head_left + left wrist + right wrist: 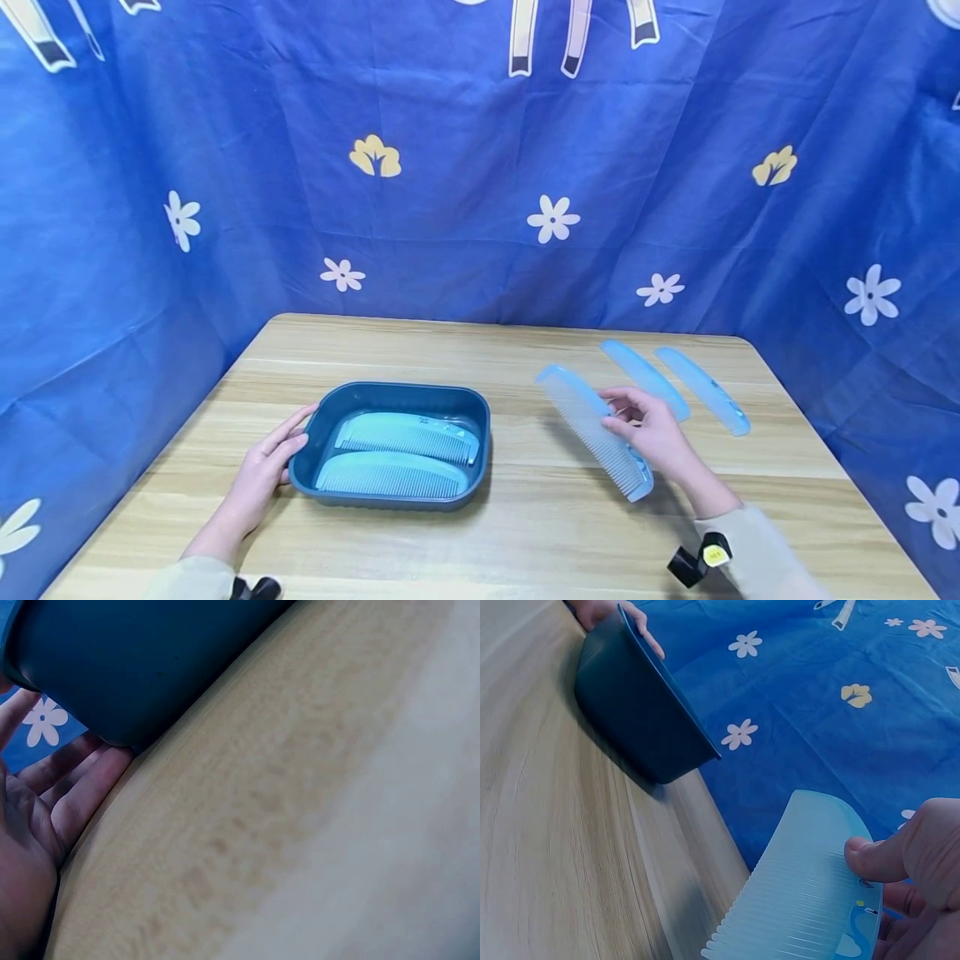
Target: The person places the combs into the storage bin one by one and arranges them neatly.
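Observation:
In the head view my right hand (651,427) pinches a translucent light-blue comb (592,429) by its spine, thumb on the near face. The comb hangs above the table, teeth facing down and left; the right wrist view shows a printed design near one end of this comb (810,885). My left hand (264,465) grips the left side of a dark teal plastic basin (390,502), thumb at the rim and fingers against the outer wall. Inside the basin lie two light-blue combs, a back comb (405,435) and a front comb (390,473), side by side.
Two more blue combs, one nearer (643,377) and one farther right (705,390), lie on the wooden table (525,550) beyond my right hand. A blue patterned cloth (450,217) hangs behind the table and along both sides.

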Demonstrator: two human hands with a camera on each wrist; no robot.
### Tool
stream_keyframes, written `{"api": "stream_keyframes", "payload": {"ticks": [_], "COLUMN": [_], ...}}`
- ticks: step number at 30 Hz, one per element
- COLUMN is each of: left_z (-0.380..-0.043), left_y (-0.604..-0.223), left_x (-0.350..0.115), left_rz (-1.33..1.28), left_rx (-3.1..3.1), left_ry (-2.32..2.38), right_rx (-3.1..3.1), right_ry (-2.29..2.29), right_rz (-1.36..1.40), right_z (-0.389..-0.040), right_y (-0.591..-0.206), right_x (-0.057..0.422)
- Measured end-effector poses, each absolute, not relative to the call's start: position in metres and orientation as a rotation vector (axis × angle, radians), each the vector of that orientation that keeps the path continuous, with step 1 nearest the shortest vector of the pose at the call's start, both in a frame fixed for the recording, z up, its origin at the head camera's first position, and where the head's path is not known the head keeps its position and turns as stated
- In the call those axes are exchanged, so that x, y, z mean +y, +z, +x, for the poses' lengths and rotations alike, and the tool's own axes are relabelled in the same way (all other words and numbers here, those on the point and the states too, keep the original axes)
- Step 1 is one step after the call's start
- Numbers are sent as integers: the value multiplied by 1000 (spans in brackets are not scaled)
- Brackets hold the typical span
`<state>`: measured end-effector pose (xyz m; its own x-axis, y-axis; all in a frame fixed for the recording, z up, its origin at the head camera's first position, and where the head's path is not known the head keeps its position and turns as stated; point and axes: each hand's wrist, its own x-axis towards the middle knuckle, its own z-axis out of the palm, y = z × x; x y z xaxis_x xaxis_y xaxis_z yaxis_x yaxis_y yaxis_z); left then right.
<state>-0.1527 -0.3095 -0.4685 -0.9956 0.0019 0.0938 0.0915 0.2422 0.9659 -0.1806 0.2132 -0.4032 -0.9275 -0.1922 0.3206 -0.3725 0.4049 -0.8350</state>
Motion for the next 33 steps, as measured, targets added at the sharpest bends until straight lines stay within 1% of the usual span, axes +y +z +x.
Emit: {"api": "stream_keyframes", "payload": {"ticks": [15, 24, 33], "left_z": [-151, -152, -152], "left_y": [-468, -467, -469], "left_x": [-311, -310, -310], "left_rz": [-99, -101, -111], "left_rx": [-2413, -2398, -2404], "left_ry": [-1906, -1923, -1913], "right_rx": [-2504, -2514, -2496], "right_ry": [1572, 1568, 1618], "right_rz": [517, 537, 552], "right_z": [-186, -173, -188], "right_y": [-400, -375, -395], "right_x": [191, 169, 165]}}
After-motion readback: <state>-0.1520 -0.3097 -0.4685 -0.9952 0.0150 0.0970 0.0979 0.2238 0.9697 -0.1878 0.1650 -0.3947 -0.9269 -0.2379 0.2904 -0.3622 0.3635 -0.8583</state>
